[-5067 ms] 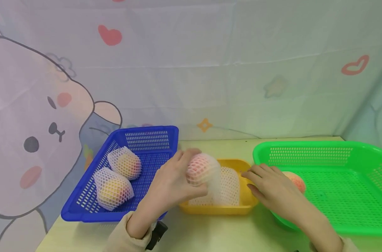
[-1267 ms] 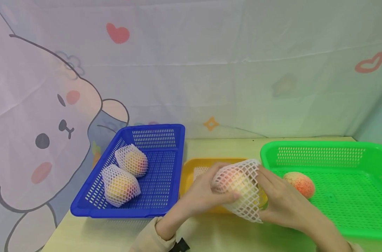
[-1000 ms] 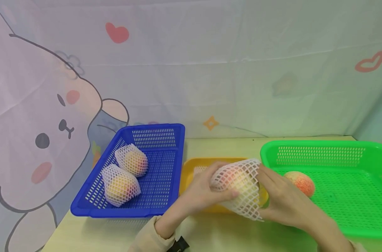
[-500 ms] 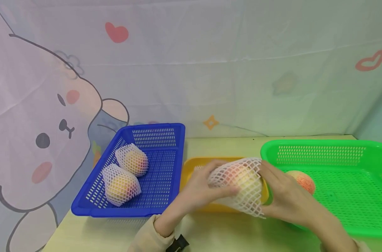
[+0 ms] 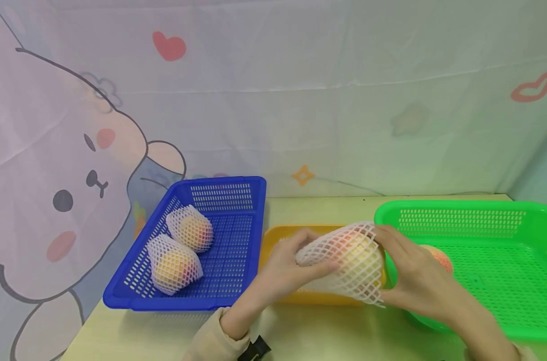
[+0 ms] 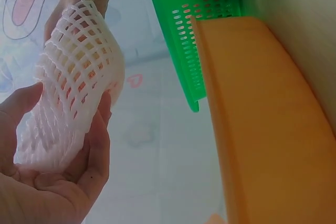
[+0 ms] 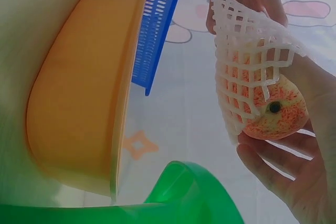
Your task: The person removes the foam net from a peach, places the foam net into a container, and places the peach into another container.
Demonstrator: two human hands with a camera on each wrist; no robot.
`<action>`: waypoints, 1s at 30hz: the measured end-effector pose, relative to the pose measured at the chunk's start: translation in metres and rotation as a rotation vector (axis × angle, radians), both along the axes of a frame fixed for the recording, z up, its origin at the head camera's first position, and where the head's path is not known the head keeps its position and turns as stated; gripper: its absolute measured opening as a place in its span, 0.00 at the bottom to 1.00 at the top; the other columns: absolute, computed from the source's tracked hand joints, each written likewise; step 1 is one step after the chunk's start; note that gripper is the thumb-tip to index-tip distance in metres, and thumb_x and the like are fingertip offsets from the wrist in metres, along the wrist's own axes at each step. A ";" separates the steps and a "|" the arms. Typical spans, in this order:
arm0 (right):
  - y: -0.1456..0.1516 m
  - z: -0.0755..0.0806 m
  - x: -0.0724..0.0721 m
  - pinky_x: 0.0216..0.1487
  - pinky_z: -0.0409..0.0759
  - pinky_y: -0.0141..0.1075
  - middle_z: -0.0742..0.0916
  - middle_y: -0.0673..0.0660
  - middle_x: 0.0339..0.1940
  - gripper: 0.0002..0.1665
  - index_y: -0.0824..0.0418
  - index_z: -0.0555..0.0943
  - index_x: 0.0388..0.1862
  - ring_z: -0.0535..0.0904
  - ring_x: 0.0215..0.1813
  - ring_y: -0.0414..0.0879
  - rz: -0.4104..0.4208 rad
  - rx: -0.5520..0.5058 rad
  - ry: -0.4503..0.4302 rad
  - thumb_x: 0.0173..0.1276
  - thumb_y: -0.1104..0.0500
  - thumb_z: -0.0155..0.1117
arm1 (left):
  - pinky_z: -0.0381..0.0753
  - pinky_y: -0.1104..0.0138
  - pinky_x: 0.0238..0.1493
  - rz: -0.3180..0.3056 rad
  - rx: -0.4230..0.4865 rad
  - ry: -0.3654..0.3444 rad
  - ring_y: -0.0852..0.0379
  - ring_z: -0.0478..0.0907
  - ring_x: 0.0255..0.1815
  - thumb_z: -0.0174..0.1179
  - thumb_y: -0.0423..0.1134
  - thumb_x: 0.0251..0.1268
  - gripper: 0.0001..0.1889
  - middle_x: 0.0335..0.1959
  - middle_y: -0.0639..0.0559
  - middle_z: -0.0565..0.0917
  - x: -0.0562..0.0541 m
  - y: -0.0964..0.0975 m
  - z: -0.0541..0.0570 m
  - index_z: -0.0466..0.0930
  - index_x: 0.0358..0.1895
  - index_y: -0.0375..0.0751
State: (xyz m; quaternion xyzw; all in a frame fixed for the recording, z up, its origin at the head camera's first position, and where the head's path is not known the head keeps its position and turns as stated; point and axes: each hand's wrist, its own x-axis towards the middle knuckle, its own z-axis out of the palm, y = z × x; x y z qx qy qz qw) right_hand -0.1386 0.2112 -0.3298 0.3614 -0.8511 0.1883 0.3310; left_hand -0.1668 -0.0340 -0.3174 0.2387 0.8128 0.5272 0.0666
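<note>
Perhaps uneven tugging risked tearing the net (image 6: pixel 55 137), pinched by the left hand (image 5: pixel 280 268), while the right hand (image 5: pixel 422 281) curled its fingers (image 7: pixel 257 167) round the peach (image 7: pixel 289 109).

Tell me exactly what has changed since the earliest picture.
The round, reddish fruit in white foam netting, in the left hand, has moved rightward over the yellow plastic tray. The right hand, earlier holding nothing visible near that tray's right rim, now also holds it. Unchanged: two netted yellow-red round fruits in the blue plastic basket; one unwrapped reddish fruit in the green plastic basket.
</note>
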 end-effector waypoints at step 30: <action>0.012 0.009 -0.001 0.47 0.72 0.26 0.77 0.52 0.58 0.49 0.63 0.69 0.63 0.74 0.51 0.40 -0.076 -0.001 -0.033 0.61 0.25 0.43 | 0.79 0.75 0.36 -0.067 0.125 0.012 0.65 0.78 0.34 0.59 0.40 0.67 0.10 0.40 0.41 0.83 -0.003 -0.002 -0.004 0.80 0.42 0.35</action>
